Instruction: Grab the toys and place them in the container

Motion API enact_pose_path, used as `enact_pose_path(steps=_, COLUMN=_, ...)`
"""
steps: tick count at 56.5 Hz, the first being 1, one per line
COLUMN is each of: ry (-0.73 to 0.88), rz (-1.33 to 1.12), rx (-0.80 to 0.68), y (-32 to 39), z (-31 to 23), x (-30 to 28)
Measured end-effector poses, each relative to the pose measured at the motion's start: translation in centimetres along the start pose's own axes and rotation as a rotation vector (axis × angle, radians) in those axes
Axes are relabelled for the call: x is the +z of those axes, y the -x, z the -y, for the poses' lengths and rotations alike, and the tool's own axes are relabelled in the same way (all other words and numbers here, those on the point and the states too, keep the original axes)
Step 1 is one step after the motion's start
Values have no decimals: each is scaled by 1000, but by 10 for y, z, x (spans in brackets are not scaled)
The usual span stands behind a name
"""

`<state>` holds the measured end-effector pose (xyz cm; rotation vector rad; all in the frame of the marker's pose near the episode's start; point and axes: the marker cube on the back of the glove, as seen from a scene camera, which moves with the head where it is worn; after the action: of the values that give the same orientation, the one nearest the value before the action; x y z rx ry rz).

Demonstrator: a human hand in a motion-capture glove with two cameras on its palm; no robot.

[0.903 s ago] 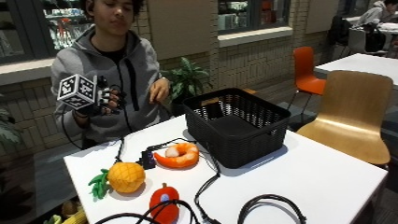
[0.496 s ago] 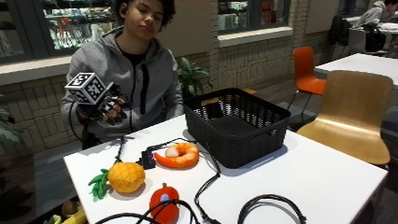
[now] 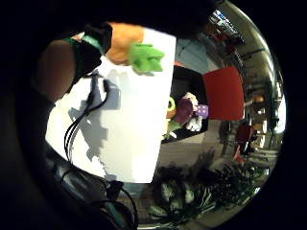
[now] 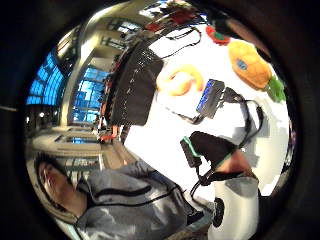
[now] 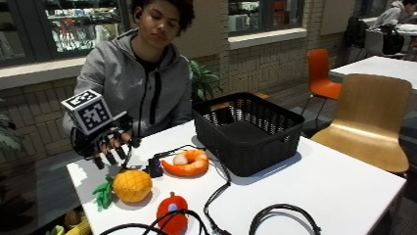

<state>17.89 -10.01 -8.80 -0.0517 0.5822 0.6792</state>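
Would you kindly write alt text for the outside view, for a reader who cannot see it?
A person seated at a white table holds their gloved right hand, fingers spread, above a pineapple toy. An orange shrimp toy lies beside a black mesh basket, and a red toy sits near the front edge among black cables.

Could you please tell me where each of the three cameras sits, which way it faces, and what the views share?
Outside view: across the white table, facing the seated person; the gloved right hand hangs above the pineapple toy.
Thumb-side palm view: on that hand, looking over the table to the black basket; a sleeve shows.
Little-finger-side palm view: same palm, facing the table edge and the floor.
Shared: the pineapple toy shows in all three.
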Motion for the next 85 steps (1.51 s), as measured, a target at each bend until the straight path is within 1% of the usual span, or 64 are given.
enact_pose_path(steps=7, ry=50, rz=-58, rx=35, y=-19, z=41, x=5)
enact_pose_path(steps=15, ry=95, rz=-49, rx=57, y=-34, z=79, x=14)
enact_pose_path(steps=22, ry=146, rz=-41, rx=73, y=-37, z=102, x=36)
enact_pose_path(steps=29, ry=194, rz=-72, rx=105, y=-34, z=113, x=55)
enact_pose_path(steps=40, ry=81, rz=-165, rx=106, y=-23, z=119, x=62)
enact_pose_path(steps=48, ry=-10, rz=-258, rx=58, y=-12, z=121, x=60)
enact_pose_path(steps=54, ry=-56, rz=-241, rx=39, y=-4, z=121, x=50)
enact_pose_path(steps=60, ry=-91, rz=-218, rx=10, y=9, z=126, x=23)
enact_pose_path(steps=66, ry=-139, rz=-205, rx=-44, y=40, z=128, x=-9)
enact_pose_path(steps=70, ry=-157, rz=-178, rx=-105, y=70, z=129, x=-24)
enact_pose_path(steps=76, ry=-146, rz=-76, rx=-269, y=140, z=129, x=-36)
enact_pose_path(steps=82, ry=-126, rz=-48, rx=-471, y=220, z=128, x=-35)
enact_pose_path(steps=85, ry=-125, rz=-30, rx=-521, y=252, z=132, x=-34)
